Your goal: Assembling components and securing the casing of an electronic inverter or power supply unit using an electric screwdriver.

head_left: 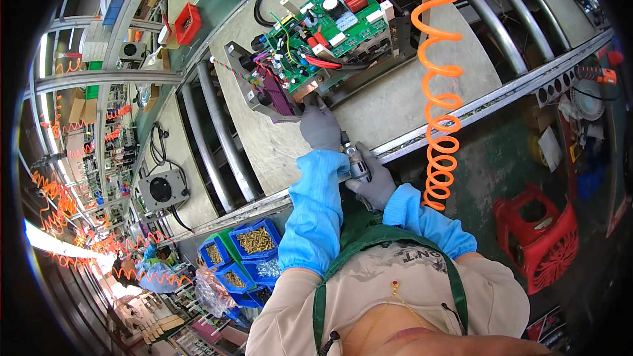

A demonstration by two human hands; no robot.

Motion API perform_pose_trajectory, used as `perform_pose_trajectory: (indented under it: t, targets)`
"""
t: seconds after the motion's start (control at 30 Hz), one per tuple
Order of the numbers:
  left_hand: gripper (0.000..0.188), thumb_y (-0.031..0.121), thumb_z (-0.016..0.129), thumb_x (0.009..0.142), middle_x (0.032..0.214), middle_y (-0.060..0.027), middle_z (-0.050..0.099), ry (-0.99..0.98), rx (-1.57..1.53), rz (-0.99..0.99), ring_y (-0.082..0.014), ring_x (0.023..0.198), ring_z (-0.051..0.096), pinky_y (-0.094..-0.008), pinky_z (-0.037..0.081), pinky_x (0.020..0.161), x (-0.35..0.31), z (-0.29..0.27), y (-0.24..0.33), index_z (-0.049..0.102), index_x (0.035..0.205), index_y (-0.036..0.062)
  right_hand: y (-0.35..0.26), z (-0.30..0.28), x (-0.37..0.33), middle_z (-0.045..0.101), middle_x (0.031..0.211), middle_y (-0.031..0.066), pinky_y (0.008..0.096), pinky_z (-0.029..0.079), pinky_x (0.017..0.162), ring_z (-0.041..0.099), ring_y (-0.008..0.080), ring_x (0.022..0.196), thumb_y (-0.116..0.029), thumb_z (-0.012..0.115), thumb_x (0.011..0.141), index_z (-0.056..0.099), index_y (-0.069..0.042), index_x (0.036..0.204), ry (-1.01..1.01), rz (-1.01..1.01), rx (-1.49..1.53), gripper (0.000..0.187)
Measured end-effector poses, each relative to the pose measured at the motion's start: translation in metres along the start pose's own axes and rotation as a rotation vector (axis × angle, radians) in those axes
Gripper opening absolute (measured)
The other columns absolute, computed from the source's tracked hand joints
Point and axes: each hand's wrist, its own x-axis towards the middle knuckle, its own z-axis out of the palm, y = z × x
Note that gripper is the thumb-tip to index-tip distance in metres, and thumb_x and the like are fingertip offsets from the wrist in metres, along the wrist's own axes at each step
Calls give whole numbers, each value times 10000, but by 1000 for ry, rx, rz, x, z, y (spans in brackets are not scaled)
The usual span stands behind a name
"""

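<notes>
My left hand [321,126], in a grey glove, reaches to the near edge of an open electronic unit with a green circuit board [347,16]. Its fingertips are closed together beside a small copper-coloured plate [306,90] there; what they pinch is hidden. A purple finned heatsink [271,95] stands just left of that hand. In my right hand [374,181], also gloved, is a silver and black power screwdriver [357,163], its tip pointing up toward the unit, apart from the board. The unit rests on a pale board [254,151] over the conveyor.
An orange coiled hose [443,102] hangs right of the unit. Steel rollers [214,125] flank the pale board. Blue bins [256,240] of brass-coloured fasteners stand at lower left. A grey fan unit [163,190] sits further left, a red bin [188,24] beyond. A red stool [537,237] stands at right.
</notes>
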Motion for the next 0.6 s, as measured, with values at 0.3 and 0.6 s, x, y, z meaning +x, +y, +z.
perform_pose_trajectory:
  t: [0.3,0.6]
  targets:
    - [304,328,502,879,757,-216,619,3,-83,3,-413,688,605,-506,477,591,8,-9,-8,544,933,32,-5,9,1,551,1085,132,295,490,615,567,179,765,-154,695,695,182,-180,1453,-38,-95,39,916]
    - [221,281,447,872,780,-174,641,-131,-167,-168,-405,673,608,-538,471,592,-2,29,-17,563,960,115,0,14,-7,557,1015,95,253,450,469,534,148,615,-48,644,752,189,-204,1448,5,-41,100,845]
